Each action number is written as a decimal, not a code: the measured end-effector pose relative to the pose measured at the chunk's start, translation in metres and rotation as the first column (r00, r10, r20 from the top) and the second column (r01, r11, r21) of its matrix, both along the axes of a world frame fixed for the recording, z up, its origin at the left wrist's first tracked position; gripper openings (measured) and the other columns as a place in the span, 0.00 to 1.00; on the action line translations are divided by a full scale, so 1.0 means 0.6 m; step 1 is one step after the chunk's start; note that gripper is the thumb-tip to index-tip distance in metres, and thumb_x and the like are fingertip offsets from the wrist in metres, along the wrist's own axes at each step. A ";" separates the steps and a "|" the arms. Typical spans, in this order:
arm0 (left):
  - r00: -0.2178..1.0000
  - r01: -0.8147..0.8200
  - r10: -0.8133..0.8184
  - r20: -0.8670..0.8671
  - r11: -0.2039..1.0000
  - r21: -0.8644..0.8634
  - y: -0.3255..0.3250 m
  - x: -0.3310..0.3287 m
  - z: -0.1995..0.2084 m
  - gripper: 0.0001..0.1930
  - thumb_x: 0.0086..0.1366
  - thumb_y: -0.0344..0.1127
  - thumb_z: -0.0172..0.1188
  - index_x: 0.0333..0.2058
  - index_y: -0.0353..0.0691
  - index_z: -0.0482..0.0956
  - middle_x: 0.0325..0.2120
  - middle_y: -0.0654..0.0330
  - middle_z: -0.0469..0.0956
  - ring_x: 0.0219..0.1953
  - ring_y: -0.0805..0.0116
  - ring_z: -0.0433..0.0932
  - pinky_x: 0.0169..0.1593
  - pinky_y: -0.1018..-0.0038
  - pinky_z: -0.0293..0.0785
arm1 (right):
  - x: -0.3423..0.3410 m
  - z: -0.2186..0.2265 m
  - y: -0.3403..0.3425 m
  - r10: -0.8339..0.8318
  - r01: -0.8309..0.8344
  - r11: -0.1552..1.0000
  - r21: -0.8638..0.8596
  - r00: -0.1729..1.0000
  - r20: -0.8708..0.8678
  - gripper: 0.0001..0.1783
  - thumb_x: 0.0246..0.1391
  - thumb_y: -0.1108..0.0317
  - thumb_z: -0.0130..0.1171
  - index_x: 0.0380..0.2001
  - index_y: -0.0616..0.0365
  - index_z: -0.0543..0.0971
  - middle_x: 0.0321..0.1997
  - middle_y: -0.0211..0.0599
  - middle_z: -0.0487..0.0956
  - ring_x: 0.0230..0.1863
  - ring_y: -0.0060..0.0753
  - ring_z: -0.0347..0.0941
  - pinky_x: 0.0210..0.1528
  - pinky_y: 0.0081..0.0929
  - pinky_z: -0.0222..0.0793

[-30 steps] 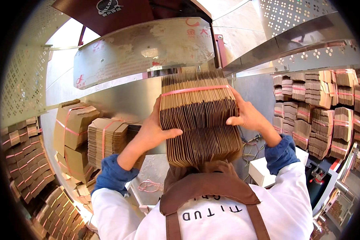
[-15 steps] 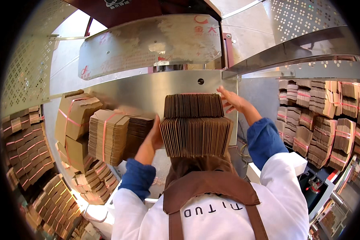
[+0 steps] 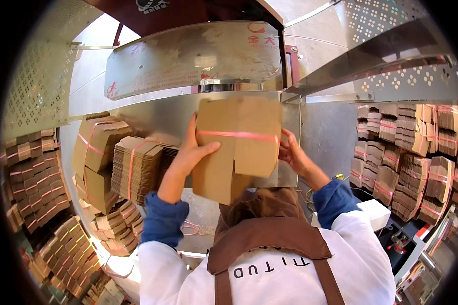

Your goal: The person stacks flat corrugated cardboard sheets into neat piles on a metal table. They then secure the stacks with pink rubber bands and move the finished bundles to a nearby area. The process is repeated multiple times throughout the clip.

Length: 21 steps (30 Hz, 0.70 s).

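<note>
A bundle of flat brown cardboard pieces (image 3: 239, 114) with a pink strap across it is tilted up over the metal table (image 3: 160, 121), its broad face showing. My left hand (image 3: 191, 157) grips its left side, thumb laid on the face and fingers mostly hidden behind the edge. On the opposite side, my right hand (image 3: 297, 158) holds the right edge with bent fingers. Beside my left forearm stands another strapped cardboard bundle (image 3: 136, 165), with darker cardboard partly hidden behind my wrist.
Taller strapped bundles (image 3: 97, 145) stand at the table's left end. Stacks of bundled cardboard rise at far left (image 3: 35, 178) and right (image 3: 412, 162). Behind the table is a machine with a metal plate (image 3: 193, 58). A metal rail (image 3: 371, 61) runs along the right.
The bundle has turned from showing its layered edges to showing its flat face and strap. My left hand has moved up its side, and my right hand has come down onto its right edge.
</note>
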State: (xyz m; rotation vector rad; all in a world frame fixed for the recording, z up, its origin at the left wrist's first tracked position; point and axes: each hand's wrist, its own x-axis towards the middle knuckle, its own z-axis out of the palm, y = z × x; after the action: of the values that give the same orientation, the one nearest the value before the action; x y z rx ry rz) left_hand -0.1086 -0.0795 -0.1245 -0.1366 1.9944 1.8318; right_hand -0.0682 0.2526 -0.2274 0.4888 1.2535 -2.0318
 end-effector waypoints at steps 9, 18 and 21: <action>0.789 0.480 -0.614 -0.015 0.632 -0.608 0.130 -0.224 -0.040 0.52 0.44 0.56 0.73 0.65 0.45 0.57 0.56 0.45 0.70 0.59 0.45 0.68 0.60 0.61 0.64 | 0.074 -0.076 -0.091 -0.357 0.356 0.914 -0.193 0.934 0.027 0.53 0.51 0.21 0.35 0.71 0.40 0.42 0.66 0.42 0.61 0.65 0.46 0.61 0.65 0.43 0.56; 0.724 0.452 -0.665 -0.184 0.659 -0.601 0.109 -0.262 -0.042 0.45 0.53 0.51 0.69 0.65 0.44 0.57 0.60 0.48 0.67 0.63 0.52 0.65 0.62 0.65 0.62 | 0.087 -0.075 -0.094 -0.554 0.559 0.828 -0.045 0.828 0.084 0.52 0.54 0.25 0.42 0.70 0.50 0.45 0.65 0.48 0.62 0.60 0.43 0.66 0.58 0.37 0.62; 0.790 0.308 -0.539 -0.291 0.761 -0.572 -0.031 -0.203 0.040 0.39 0.58 0.46 0.66 0.65 0.41 0.59 0.61 0.50 0.66 0.63 0.57 0.65 0.62 0.66 0.61 | 0.131 -0.093 -0.099 -0.497 0.483 0.838 0.252 0.868 -0.008 0.41 0.61 0.38 0.48 0.66 0.57 0.57 0.58 0.49 0.70 0.52 0.41 0.73 0.52 0.33 0.68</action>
State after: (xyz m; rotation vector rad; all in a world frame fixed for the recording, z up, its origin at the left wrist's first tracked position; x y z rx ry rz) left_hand -0.2304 -0.0979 -0.1007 0.6133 2.5047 1.0733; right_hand 0.0106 0.1934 -0.2833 1.0781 1.4651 -2.2570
